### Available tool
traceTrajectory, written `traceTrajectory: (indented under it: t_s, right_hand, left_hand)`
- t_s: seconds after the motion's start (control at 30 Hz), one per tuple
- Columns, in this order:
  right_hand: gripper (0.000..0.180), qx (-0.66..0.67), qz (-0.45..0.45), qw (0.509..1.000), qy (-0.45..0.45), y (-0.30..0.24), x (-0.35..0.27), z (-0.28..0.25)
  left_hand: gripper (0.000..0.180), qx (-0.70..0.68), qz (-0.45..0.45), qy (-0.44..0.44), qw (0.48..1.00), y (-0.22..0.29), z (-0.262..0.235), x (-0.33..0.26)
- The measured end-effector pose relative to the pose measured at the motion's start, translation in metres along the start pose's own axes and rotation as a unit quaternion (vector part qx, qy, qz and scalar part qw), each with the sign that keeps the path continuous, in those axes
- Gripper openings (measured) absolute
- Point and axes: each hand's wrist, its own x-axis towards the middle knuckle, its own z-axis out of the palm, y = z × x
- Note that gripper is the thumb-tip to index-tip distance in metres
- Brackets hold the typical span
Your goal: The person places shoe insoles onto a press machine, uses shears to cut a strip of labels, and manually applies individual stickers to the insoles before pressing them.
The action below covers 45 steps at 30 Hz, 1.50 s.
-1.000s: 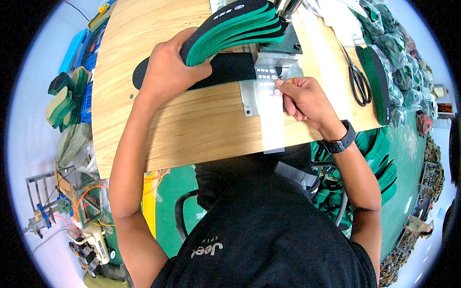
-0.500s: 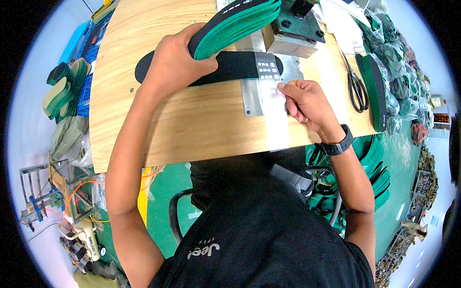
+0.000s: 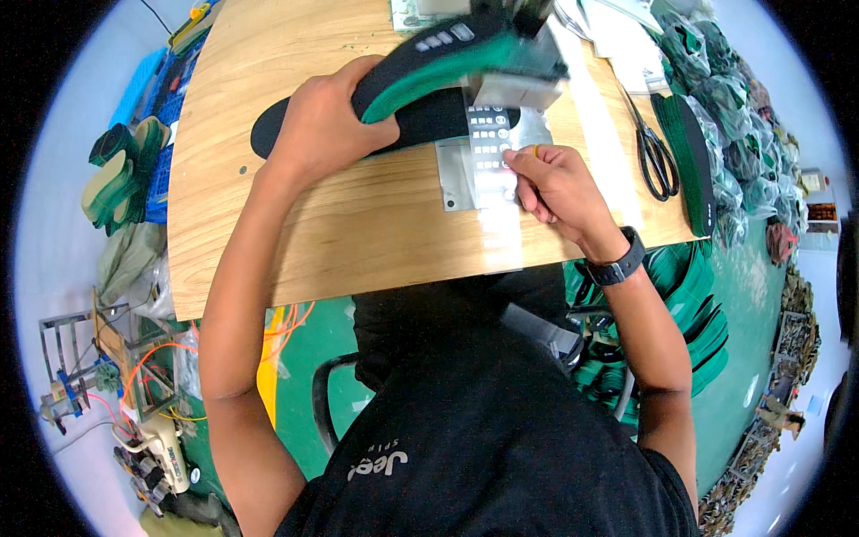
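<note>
A green-and-black insole [image 3: 429, 67] is held by the left hand [image 3: 327, 121], whose grip is wrapped around its near end; the insole is raised at a tilt above the wooden surface [image 3: 358, 215], its far end blurred near a grey block [image 3: 510, 85]. A second, black insole [image 3: 412, 125] lies flat on the surface beneath it. A sticker strip [image 3: 492, 157] with small pale labels is laid over a grey plate [image 3: 456, 174], just right of the black insole. The strip is pinched by the right hand [image 3: 555, 183], thumb and fingertips pressed together at its right edge. Scissors [image 3: 658, 157] are seen well apart to the right, beside a stack of green insoles [image 3: 689, 161].
</note>
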Motion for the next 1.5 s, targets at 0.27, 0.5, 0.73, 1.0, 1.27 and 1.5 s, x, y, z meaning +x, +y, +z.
traceTrajectory:
  t_s: [0.27, 0.5, 0.73, 1.0, 1.27, 1.5]
  right_hand:
    - [0.026, -0.144, -0.043, 0.989, 0.011, -0.014, -0.023, -0.033]
    - [0.036, -0.236, -0.258, 0.905, 0.241, -0.035, -0.027, -0.144]
    - [0.072, -0.395, 0.001, 0.864, 0.312, -0.033, -0.041, -0.328]
    - [0.062, -0.226, -0.015, 0.947, 0.227, -0.002, -0.017, -0.321]
    - [0.059, -0.53, -0.202, 0.741, 0.36, 0.018, -0.001, -0.346]
    - [0.055, -0.179, -0.238, 0.882, 0.366, -0.036, -0.118, -0.26]
  left_hand:
    - [0.055, 0.025, 0.003, -0.002, 1.0, 0.002, -0.015, -0.033]
    - [0.083, -0.242, -0.088, -0.235, 0.937, -0.007, -0.055, -0.023]
    - [0.084, -0.025, -0.155, -0.369, 0.916, 0.009, -0.054, 0.009]
    - [0.076, 0.211, -0.133, -0.174, 0.952, 0.037, -0.07, -0.016]
    - [0.067, 0.279, -0.067, -0.182, 0.941, 0.035, -0.079, -0.042]
    - [0.05, 0.256, 0.089, 0.014, 0.962, 0.036, -0.088, -0.102]
